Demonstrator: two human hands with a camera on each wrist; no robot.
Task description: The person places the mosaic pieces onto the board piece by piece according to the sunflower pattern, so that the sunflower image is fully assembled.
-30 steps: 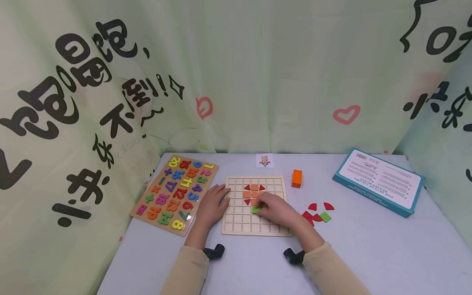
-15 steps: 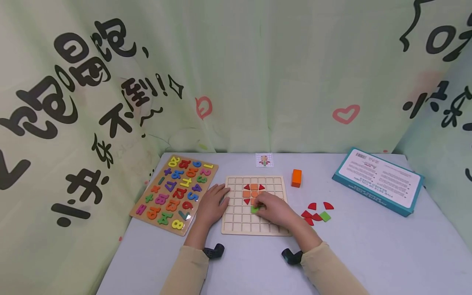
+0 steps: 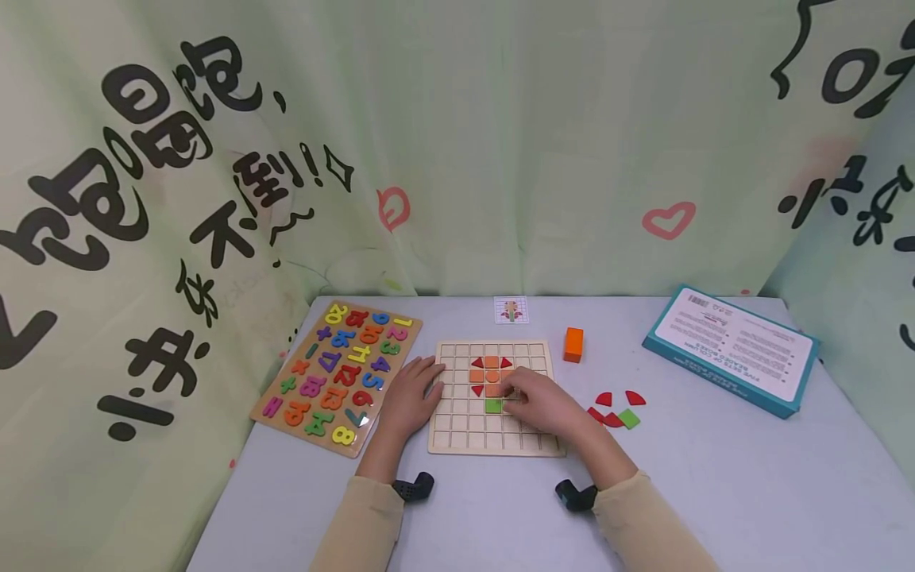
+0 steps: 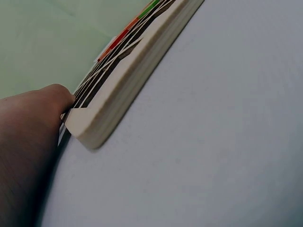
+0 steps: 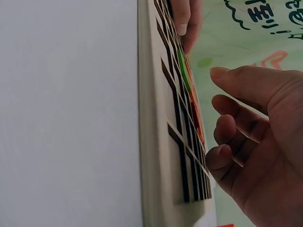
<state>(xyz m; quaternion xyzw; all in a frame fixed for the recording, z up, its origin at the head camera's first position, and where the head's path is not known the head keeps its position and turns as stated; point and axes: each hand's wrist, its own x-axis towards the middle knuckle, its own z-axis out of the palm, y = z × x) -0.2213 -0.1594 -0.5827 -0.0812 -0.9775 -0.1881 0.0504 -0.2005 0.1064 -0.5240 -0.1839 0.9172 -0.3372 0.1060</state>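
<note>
A wooden grid board (image 3: 457, 441) lies in the middle of the table, with orange squares (image 3: 492, 363), red triangles (image 3: 477, 391) and one green square (image 3: 493, 406) set in its cells. Just right of the green square, my right hand (image 3: 539, 403) hovers over the board. In the right wrist view this hand (image 5: 265, 109) has its thumb apart from loosely bent fingers, with nothing between them. My left hand (image 3: 410, 397) rests at the board's left edge, fingers extended. The left wrist view shows part of that hand (image 4: 28, 127) against the board's corner (image 4: 90, 135).
Loose red pieces (image 3: 635, 398) and a green square (image 3: 629, 419) lie right of the board. An orange block stack (image 3: 573, 345) and a pattern card (image 3: 511, 310) stand behind. A number puzzle (image 3: 336, 373) lies left, a blue box (image 3: 732, 349) right.
The right fingers have let go of the green square, which now lies flat in a cell below the orange column. The right hand has drawn slightly right; the left hand stays put.
</note>
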